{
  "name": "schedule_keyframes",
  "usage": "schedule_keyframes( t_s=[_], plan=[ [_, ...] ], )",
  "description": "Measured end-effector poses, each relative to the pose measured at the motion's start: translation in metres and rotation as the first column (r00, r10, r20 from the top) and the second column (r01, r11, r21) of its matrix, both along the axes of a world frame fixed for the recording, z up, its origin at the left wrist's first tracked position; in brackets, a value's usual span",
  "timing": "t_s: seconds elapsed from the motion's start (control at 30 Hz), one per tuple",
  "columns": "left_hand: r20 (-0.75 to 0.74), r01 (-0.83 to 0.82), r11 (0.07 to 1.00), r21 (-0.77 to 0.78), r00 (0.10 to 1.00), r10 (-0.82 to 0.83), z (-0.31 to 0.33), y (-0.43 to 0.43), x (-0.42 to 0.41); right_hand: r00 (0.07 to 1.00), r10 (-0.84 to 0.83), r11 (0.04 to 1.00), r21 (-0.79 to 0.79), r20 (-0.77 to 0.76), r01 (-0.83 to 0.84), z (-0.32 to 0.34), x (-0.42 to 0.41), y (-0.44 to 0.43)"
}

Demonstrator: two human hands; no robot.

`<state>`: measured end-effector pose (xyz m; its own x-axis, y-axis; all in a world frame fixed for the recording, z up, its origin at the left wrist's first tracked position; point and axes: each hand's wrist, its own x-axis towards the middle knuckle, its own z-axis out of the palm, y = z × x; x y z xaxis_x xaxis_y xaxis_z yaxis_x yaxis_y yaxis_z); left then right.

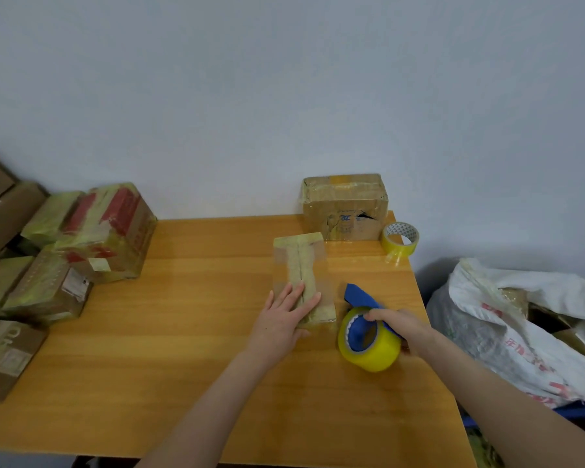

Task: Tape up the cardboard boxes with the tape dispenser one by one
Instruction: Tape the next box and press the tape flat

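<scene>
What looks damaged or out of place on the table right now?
The cardboard box at the back by the wall has a dark tear in its front face. The spare tape roll sits close to the right edge of the table with a loose tail. Nothing else stands out.

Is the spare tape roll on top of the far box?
No, the spare tape roll rests on the table right of the far box.

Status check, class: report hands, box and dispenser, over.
Left hand flat on small box. Right hand grips tape dispenser just right of it. Spare tape roll and larger box at far edge, clear of work.
</scene>
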<state>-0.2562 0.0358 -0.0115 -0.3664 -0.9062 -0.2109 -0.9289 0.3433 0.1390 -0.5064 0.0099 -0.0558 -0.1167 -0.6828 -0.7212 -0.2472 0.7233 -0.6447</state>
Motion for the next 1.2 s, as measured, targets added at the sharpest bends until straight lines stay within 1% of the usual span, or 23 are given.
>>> schedule_keyframes(
  t_s=[0.1, 0.17, 0.27, 0.3, 0.33, 0.37, 0.4, 0.43, 0.47, 0.5, 0.53, 0.57, 0.6, 0.63, 0.73, 0.83, 0.9, 0.93, 1.0, 1.07, 1.1, 1.13, 1.2],
  plan=[
    [-0.001, 0.005, 1.0, 0.01, 1.0, -0.005, 0.004, 0.001, 0.001, 0.999, -0.019, 0.999, -0.028, 0.026, 0.02, 0.009, -0.001, 0.002],
    [0.002, 0.019, 1.0, 0.008, 1.0, -0.019, 0.006, 0.003, 0.003, 0.999, 0.036, 0.997, -0.075, 0.009, -0.035, 0.018, -0.009, 0.001],
    [-0.009, 0.015, 1.0, 0.016, 1.0, -0.015, 0.009, 0.004, 0.005, 0.995, 0.099, 0.967, -0.237, 0.004, -0.095, 0.053, -0.023, 0.003],
    [-0.037, -0.007, 1.0, 0.007, 0.999, 0.007, 0.011, 0.003, 0.004, 0.995, 0.099, 0.951, -0.294, -0.001, -0.095, 0.068, -0.027, 0.004],
    [-0.105, -0.06, 0.998, -0.008, 0.993, 0.059, 0.015, 0.001, 0.002, 0.994, 0.109, 0.934, -0.343, 0.004, -0.101, 0.083, -0.031, 0.004],
    [-0.233, -0.153, 0.988, -0.007, 0.961, 0.147, 0.02, -0.002, -0.002, 0.992, 0.126, 0.914, -0.391, 0.007, -0.113, 0.096, -0.033, 0.004],
    [-0.402, -0.272, 0.961, 0.046, 0.876, 0.267, 0.028, -0.005, -0.006, 0.987, 0.161, 0.892, -0.428, 0.005, -0.143, 0.111, -0.034, 0.006],
    [-0.569, -0.37, 0.916, 0.157, 0.724, 0.39, 0.037, -0.008, -0.009, 0.981, 0.196, 0.871, -0.457, -0.013, -0.18, 0.123, -0.034, 0.008],
    [-0.683, -0.401, 0.861, 0.313, 0.535, 0.498, 0.047, -0.012, -0.012, 0.973, 0.23, 0.852, -0.478, -0.03, -0.216, 0.133, -0.033, 0.01],
    [-0.732, -0.36, 0.802, 0.476, 0.344, 0.588, 0.057, -0.015, -0.015, 0.964, 0.264, 0.83, -0.498, -0.045, -0.25, 0.142, -0.031, 0.013],
    [-0.721, -0.288, 0.735, 0.614, 0.175, 0.67, 0.066, -0.017, -0.017, 0.952, 0.303, 0.81, -0.512, -0.055, -0.287, 0.151, -0.028, 0.015],
    [-0.679, -0.211, 0.673, 0.709, 0.054, 0.732, 0.073, -0.019, -0.018, 0.939, 0.336, 0.789, -0.523, -0.069, -0.321, 0.157, -0.026, 0.018],
    [-0.638, -0.149, 0.629, 0.763, -0.014, 0.77, 0.079, -0.02, -0.018, 0.925, 0.372, 0.771, -0.529, -0.077, -0.355, 0.162, -0.023, 0.019],
    [-0.612, -0.106, 0.606, 0.788, -0.041, 0.79, 0.084, -0.02, -0.018, 0.912, 0.402, 0.758, -0.53, -0.08, -0.38, 0.164, -0.021, 0.02],
    [-0.607, -0.085, 0.603, 0.793, -0.043, 0.793, 0.092, -0.017, -0.015, 0.87, 0.484, 0.717, -0.527, -0.095, -0.456, 0.166, -0.015, 0.022],
    [-0.685, -0.176, 0.673, 0.719, -0.016, 0.728, 0.091, -0.013, -0.012, 0.833, 0.534, 0.67, -0.528, -0.147, -0.523, 0.167, -0.008, 0.023],
    [-0.721, -0.263, 0.692, 0.672, -0.02, 0.692, 0.087, -0.012, -0.006, 0.792, 0.577, 0.621, -0.522, -0.2, -0.585, 0.167, -0.004, 0.024],
    [-0.735, -0.307, 0.7, 0.645, 0.002, 0.678, 0.085, -0.012, -0.004, 0.773, 0.593, 0.597, -0.521, -0.223, -0.609, 0.168, 0.0, 0.024],
    [-0.744, -0.371, 0.711, 0.597, 0.073, 0.664, 0.081, -0.009, 0.0, 0.719, 0.608, 0.529, -0.503, -0.337, -0.683, 0.166, 0.008, 0.025],
    [-0.734, -0.403, 0.708, 0.58, 0.118, 0.668, 0.076, -0.005, 0.003, 0.602, 0.568, 0.432, -0.419, -0.562, -0.799, 0.165, 0.017, 0.024],
    [-0.727, -0.412, 0.702, 0.581, 0.125, 0.675, 0.073, -0.002, 0.004, 0.542, 0.54, 0.395, -0.375, -0.644, -0.839, 0.165, 0.022, 0.024],
    [-0.722, -0.418, 0.697, 0.583, 0.127, 0.68, 0.069, 0.002, 0.005, 0.506, 0.527, 0.376, -0.347, -0.683, -0.859, 0.166, 0.025, 0.025],
    [-0.716, -0.428, 0.688, 0.585, 0.124, 0.687, 0.062, 0.008, 0.009, 0.486, 0.551, 0.363, -0.329, -0.678, -0.871, 0.163, 0.027, 0.025]
  ],
)
